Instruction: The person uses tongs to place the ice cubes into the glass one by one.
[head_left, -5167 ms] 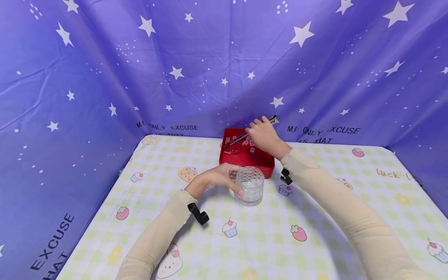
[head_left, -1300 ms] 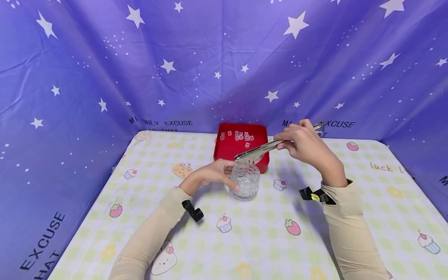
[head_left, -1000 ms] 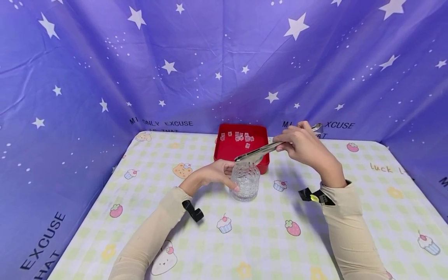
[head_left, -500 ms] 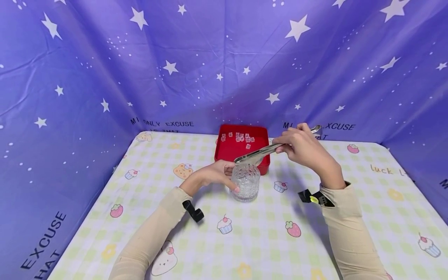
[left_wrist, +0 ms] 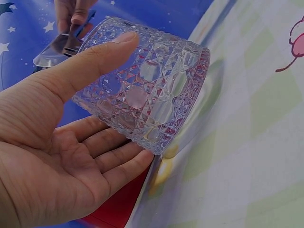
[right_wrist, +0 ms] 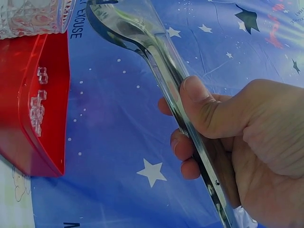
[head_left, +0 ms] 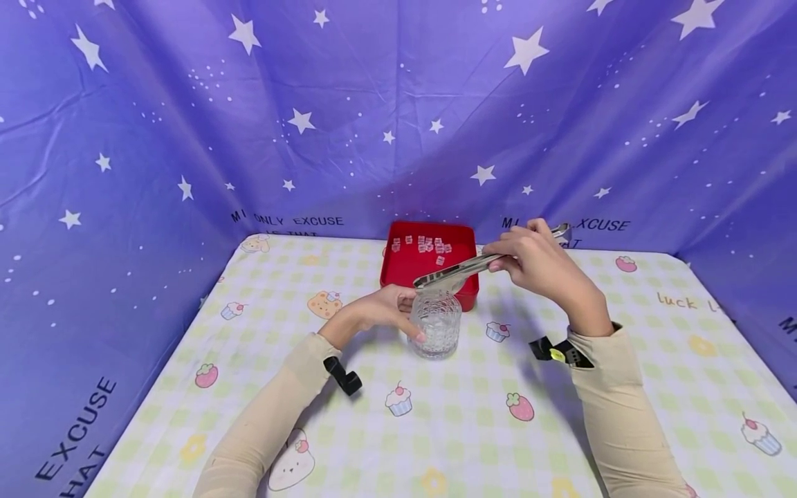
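Observation:
A clear cut glass tumbler (head_left: 437,335) stands on the tablecloth just in front of the red tray. My left hand (head_left: 381,309) holds it from the left; in the left wrist view the thumb lies across the tumbler (left_wrist: 147,90) and the fingers support the opposite side. My right hand (head_left: 537,263) grips metal tongs (head_left: 457,272), tilted down to the left with their tips at the tumbler's rim. In the right wrist view, thumb and fingers squeeze the handles of the tongs (right_wrist: 164,76). Whether the tips hold anything cannot be made out.
A red tray (head_left: 403,273) sits behind the tumbler near the table's back edge. Several small clear cubes (head_left: 428,245) lie in its rear part. A checked tablecloth (head_left: 473,429) covers the table, with a blue star-patterned curtain (head_left: 349,152) behind it.
Since the oldest frame, my right hand has lifted the tongs out of the tray and brought them right and nearer, over the tumbler. During the last second both hands stay almost still.

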{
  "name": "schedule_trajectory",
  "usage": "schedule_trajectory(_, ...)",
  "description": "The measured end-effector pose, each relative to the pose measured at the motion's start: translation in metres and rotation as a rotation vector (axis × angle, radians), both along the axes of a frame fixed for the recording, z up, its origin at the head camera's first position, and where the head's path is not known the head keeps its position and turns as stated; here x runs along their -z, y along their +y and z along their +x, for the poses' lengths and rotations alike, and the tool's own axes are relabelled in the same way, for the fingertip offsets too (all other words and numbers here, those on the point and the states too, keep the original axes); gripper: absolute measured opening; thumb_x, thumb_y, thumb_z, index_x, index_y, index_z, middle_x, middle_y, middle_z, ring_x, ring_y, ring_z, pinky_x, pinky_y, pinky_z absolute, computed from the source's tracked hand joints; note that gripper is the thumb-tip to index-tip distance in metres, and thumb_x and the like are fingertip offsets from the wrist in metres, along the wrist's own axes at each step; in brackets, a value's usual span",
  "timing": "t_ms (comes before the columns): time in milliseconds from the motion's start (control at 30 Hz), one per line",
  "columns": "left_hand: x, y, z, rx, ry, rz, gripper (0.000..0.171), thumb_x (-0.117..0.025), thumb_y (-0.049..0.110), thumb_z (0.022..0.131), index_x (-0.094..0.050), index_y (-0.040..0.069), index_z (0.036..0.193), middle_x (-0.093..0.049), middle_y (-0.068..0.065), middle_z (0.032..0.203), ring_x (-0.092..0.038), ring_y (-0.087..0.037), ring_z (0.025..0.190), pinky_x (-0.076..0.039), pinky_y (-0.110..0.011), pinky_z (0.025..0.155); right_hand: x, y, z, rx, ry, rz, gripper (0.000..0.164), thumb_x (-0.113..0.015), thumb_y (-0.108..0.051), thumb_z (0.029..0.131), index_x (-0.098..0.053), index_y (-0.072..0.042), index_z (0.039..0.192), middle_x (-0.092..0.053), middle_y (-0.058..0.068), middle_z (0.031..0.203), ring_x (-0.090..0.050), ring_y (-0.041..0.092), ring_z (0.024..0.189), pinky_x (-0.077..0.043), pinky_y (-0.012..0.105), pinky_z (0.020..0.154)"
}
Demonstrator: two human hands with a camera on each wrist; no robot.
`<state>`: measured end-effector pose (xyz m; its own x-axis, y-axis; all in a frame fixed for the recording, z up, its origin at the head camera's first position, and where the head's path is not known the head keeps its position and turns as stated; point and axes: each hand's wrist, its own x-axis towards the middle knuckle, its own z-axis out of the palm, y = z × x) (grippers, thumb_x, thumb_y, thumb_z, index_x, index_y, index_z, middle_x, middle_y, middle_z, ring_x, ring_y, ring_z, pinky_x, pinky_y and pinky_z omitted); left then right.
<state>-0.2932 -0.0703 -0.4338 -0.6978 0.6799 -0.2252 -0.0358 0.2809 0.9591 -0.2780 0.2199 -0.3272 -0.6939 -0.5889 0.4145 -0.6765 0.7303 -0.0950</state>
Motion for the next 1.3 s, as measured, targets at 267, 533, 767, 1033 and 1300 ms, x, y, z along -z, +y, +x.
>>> schedule_trajectory(267,0.001,0.000,0.002,-0.005,-0.001,-0.027,0.063,-0.085,0.000,0.074,-0.062,0.002,0.133,-0.071,-0.012,0.121,-0.066,-0.014,0.107,-0.054,-0.028,0.101,0.002,-0.001,0.001,0.006,-0.015,-0.004,0.018,-0.081,-0.012,0.083,-0.080,-0.007,0.100,-0.065,0.001,0.073,-0.052,0.018,0.071,-0.030,0.042,0.081)
schedule_trajectory(533,0.003,0.001,0.002,0.004,0.004,-0.018,0.071,-0.085,0.002,0.074,-0.060,0.006,0.140,-0.070,-0.010,0.129,-0.065,-0.017,0.117,-0.052,-0.031,0.107,0.002,0.000,0.003,0.047,0.036,-0.015,0.021,-0.079,-0.015,0.086,-0.078,-0.005,0.105,-0.067,0.005,0.076,-0.058,0.025,0.075,-0.038,0.051,0.087)
schedule_trajectory(767,0.002,0.000,0.001,0.025,0.006,0.017,0.069,-0.084,0.001,0.076,-0.060,0.007,0.140,-0.069,-0.012,0.132,-0.064,-0.019,0.121,-0.051,-0.030,0.108,-0.001,-0.004,0.004,0.167,0.193,-0.116,0.024,-0.074,-0.016,0.091,-0.070,-0.003,0.111,-0.070,0.013,0.087,-0.061,0.033,0.085,-0.041,0.051,0.084)
schedule_trajectory(1033,0.001,-0.001,0.000,0.021,0.016,0.009,0.070,-0.084,0.002,0.076,-0.060,0.008,0.142,-0.069,-0.010,0.132,-0.064,-0.017,0.121,-0.051,-0.031,0.108,-0.008,-0.018,-0.007,0.237,0.401,-0.187,0.029,-0.065,-0.020,0.096,-0.062,0.002,0.115,-0.063,0.019,0.091,-0.055,0.039,0.083,-0.044,0.051,0.074)
schedule_trajectory(1300,0.002,-0.001,-0.001,0.024,0.022,0.013,0.071,-0.084,0.002,0.076,-0.059,0.009,0.142,-0.069,-0.010,0.133,-0.064,-0.018,0.122,-0.051,-0.031,0.108,-0.021,-0.030,-0.042,0.233,0.581,-0.024,0.026,-0.059,-0.017,0.102,-0.064,0.005,0.114,-0.065,0.022,0.092,-0.059,0.041,0.086,-0.047,0.052,0.074)
